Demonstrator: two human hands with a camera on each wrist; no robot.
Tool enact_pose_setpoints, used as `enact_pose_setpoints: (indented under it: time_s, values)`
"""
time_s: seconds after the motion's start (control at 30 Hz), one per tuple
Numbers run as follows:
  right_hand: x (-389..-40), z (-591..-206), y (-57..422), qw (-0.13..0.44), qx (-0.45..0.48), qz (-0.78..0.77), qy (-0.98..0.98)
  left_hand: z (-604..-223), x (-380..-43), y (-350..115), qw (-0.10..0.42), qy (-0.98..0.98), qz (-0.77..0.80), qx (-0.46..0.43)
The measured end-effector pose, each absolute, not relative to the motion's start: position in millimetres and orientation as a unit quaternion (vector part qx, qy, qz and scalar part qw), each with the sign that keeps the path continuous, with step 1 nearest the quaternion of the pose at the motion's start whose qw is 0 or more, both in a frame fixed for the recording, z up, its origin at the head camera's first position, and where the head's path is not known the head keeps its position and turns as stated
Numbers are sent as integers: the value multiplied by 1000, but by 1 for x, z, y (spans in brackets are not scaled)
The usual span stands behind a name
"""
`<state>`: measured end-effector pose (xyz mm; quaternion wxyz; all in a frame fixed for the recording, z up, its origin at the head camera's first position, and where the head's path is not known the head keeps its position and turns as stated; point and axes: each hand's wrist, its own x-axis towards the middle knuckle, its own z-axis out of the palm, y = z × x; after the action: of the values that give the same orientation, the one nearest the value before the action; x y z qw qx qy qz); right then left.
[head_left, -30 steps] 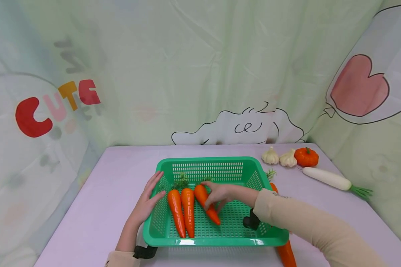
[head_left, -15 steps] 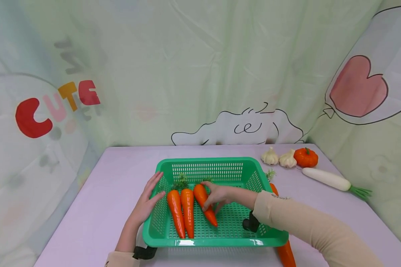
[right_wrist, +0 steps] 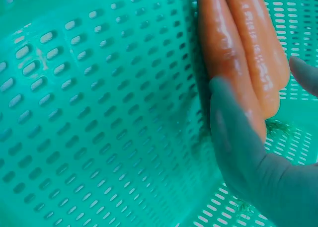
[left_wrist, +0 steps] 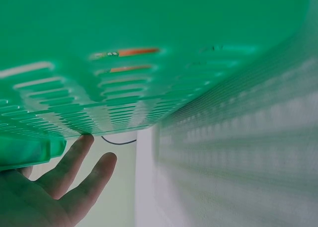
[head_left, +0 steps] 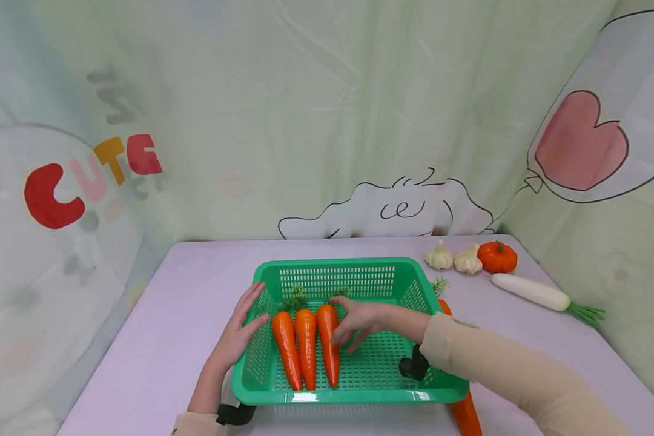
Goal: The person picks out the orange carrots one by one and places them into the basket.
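A green plastic basket [head_left: 338, 396] stands in the middle of the table. Inside, a left carrot [head_left: 287, 351], a middle carrot [head_left: 307, 351] and a right carrot [head_left: 329, 363] lie side by side, leafy tops toward the back. My right hand [head_left: 362, 320] reaches over the right carrot; in the right wrist view its fingers [right_wrist: 229, 117] lie along the carrot's side while the thumb stands apart. My left hand [head_left: 235, 339] is at the basket's left rim, fingers extended. Seen in the left wrist view, straight fingers [left_wrist: 89, 185] spread just outside the slotted basket wall [left_wrist: 124, 113].
Another carrot [head_left: 466, 415] lies outside the basket on the right, partly hidden by basket and sleeve. Garlic bulbs [head_left: 439, 256] and a small orange pumpkin [head_left: 498, 257] sit at the back right. Nearer is a white radish [head_left: 531, 292]. Fabric walls surround the table [head_left: 158, 339].
The right carrot's tip has swung left, so the carrot now lies nearly parallel to the middle one. My right hand's fingers have loosened around it. The left hand has stayed put.
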<state>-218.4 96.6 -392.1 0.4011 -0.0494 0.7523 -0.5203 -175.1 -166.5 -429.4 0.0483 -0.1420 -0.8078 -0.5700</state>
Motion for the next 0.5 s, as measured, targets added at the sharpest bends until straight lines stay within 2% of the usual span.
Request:
enact_pose_setpoints:
  time_s: [0.5]
  values:
    - [-214,-359,115,352,-103,-510,778,-431,-177,-166,46,-812,-566,-137]
